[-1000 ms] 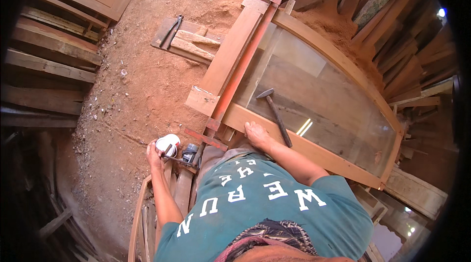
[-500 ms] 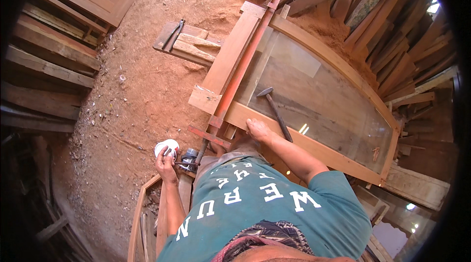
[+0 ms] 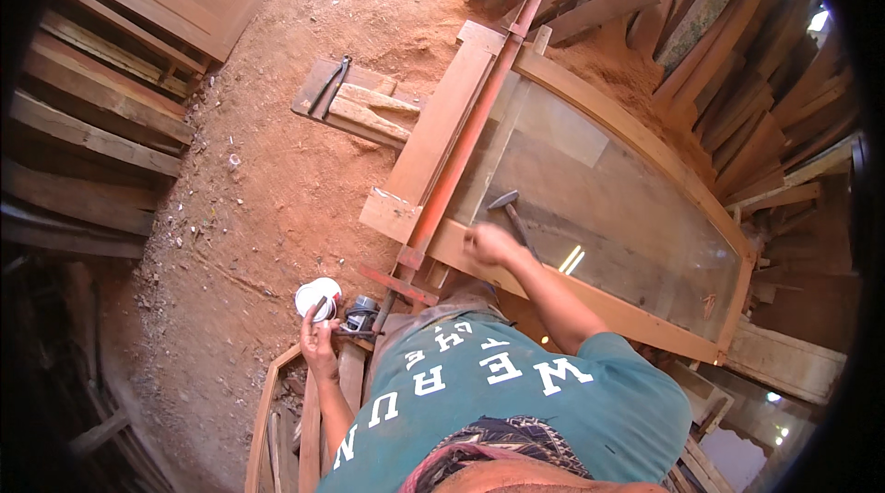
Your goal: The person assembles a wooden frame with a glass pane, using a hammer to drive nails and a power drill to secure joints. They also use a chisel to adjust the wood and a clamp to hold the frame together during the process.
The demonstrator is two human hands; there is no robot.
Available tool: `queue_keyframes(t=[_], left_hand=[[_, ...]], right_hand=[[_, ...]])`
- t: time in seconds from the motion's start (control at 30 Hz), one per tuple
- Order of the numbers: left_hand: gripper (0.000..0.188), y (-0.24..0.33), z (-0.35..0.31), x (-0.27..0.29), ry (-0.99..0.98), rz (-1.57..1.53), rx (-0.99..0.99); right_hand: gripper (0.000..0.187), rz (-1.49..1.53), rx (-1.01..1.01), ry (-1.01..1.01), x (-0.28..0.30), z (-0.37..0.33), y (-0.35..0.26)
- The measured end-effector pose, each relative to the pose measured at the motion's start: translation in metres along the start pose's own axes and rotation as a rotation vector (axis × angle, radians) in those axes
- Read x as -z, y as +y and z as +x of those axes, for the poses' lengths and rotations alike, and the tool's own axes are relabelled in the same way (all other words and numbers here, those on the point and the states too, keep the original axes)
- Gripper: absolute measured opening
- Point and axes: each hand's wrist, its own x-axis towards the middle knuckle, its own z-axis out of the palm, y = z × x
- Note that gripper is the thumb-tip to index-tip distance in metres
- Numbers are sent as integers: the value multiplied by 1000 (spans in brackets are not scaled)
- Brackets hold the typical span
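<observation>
The long red metal clamp (image 3: 477,115) runs beside a smooth, straight-edged timber (image 3: 442,129), its screw end by the person's lap. Left of that end, the left hand (image 3: 320,348) curls its fingers round the dark crank handle (image 3: 355,334); how hard it squeezes cannot be told, and the fingers cover part of the rod. Just beyond them, a round white tub (image 3: 312,296) is partly hidden by the handle, and a grey-and-black object (image 3: 361,310) next to the screw is too small to identify.

Right of the clamp, the right hand (image 3: 493,245) is motion-blurred above the near rail of an arched wooden frame (image 3: 636,316); whether its fingers close on anything cannot be told. The frame's left part passes out of sight under the clamp, and its glassy pane (image 3: 599,189) shows bright streaks of reflection. A steel-headed hammer (image 3: 504,201) lies on the pane, its handle's lower end hidden by the forearm. Left of the clamp, dark pincers (image 3: 332,87) rest on a rough block over grainy reddish ground (image 3: 277,189).
</observation>
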Motion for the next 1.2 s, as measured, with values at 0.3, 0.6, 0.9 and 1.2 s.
queue_keyframes(t=[0.3,0.6,0.9,1.2], left_hand=[[60,-98,-21,99,229,486,375],[57,-190,-161,92,86,417,967],[46,-131,-75,24,160,561,1005],[44,-69,31,23,130,790,374]], right_hand=[[57,-210,-339,918,267,193,48],[64,-511,-474,547,309,301,69],[60,-527,-379,678,297,306,93],[38,52,153,984,267,171,87]])
